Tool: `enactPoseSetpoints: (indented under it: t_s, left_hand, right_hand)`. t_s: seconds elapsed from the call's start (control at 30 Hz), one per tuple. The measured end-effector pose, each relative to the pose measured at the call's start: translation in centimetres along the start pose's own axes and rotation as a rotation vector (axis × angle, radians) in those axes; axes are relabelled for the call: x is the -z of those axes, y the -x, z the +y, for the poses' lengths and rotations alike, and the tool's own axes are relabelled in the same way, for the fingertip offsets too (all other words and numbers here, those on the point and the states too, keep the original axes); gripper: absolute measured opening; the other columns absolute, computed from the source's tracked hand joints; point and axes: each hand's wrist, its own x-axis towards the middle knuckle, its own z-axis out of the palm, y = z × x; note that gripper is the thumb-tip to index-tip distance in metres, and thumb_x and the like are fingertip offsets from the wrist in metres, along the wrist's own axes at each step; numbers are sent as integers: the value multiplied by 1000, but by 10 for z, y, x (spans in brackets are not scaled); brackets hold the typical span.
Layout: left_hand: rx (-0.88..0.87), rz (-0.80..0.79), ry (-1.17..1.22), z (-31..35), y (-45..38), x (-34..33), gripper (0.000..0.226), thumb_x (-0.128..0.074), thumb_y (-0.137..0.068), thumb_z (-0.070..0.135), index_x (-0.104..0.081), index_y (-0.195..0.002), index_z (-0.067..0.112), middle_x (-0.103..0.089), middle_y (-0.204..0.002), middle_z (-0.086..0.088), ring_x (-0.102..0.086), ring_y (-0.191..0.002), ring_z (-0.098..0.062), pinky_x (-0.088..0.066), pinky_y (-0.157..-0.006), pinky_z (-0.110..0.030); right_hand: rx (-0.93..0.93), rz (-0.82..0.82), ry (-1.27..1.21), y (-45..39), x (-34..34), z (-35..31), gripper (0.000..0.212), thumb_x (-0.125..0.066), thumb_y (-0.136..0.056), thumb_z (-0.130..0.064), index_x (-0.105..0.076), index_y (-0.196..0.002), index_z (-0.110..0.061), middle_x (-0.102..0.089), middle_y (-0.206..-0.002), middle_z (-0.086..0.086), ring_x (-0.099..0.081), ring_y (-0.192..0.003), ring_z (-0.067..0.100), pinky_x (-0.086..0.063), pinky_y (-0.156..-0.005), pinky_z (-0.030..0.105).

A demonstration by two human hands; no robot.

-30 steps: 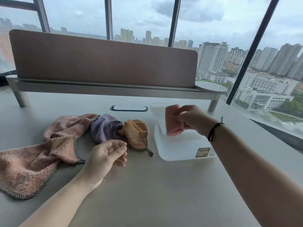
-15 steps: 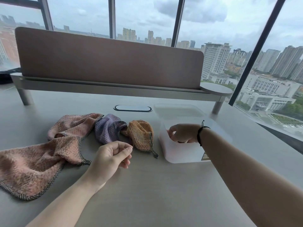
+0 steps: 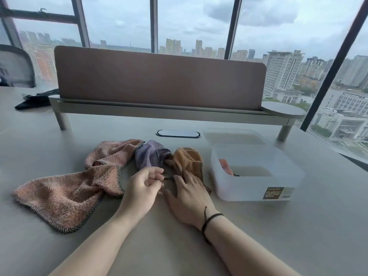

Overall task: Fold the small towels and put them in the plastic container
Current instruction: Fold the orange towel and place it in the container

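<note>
- Right hand [image 3: 189,193]: half a second ago it was inside the plastic container [image 3: 256,172]; it now lies left of the container, fingers straight and spread, fingertips resting on the near edge of the orange towel [image 3: 187,160]. Nothing is grasped.
- Left hand [image 3: 142,188]: it has shifted forward, closer to the towels. Fingers loosely curled, holding nothing, tips just short of the purple towel [image 3: 150,153].
- A folded pink towel [image 3: 226,166] now stands against the container's left inner wall.
- Unfolded towels lie crumpled in a row on the table [image 3: 258,236]: a large pink towel [image 3: 67,194] at far left, another pink towel [image 3: 113,152], then purple and orange, each touching its neighbour.
- The clear lid [image 3: 233,136] lies just behind the container.
- A desk divider [image 3: 159,80] on a raised shelf runs across the far side, with a cable port [image 3: 177,133] in front of it.
- A chair [image 3: 16,66] and a dark object [image 3: 32,101] sit at far left.
</note>
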Motion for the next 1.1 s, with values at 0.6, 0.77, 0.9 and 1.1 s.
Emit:
enactPoseSetpoints:
  t_s: [0.6, 0.77, 0.9, 1.1]
  left_hand:
    - [-419, -332, -655, 0, 21, 7, 38, -68, -81, 40, -66, -119, 36, -67, -112, 18, -62, -105, 1, -50, -95, -34]
    - [-431, -232, -652, 1, 24, 7, 35, -67, -87, 18, -65, -120, 30, -59, -91, 28, -54, -84, 15, -42, -84, -10]
    - [-438, -199, -645, 4, 27, 10, 23, -73, -86, 24, -70, -108, 27, -49, -78, 30, -50, -76, 18, -34, -73, -3]
    - [-428, -248, -827, 15, 36, 14, 81, -66, -61, 84, -60, -125, 36, -58, -106, 21, -55, -99, 2, -45, -91, -21]
  right_hand:
    - [197, 122, -185, 53, 18, 37, 38, -58, -83, -52, -57, -117, -35, -62, -109, -12, -58, -99, 17, -48, -86, 34]
    - [144, 143, -199, 49, 21, 47, 37, -52, -75, -19, -65, -109, -26, -67, -104, -6, -61, -99, 22, -50, -83, 34]
    - [41, 226, -309, 50, 23, 50, 22, -55, -85, -27, -68, -103, -27, -74, -97, -6, -66, -91, 21, -54, -75, 37]
    - [-72, 344, -397, 56, 31, 50, 34, -52, -84, -54, -68, -85, -24, -72, -74, -1, -66, -71, 21, -53, -63, 37]
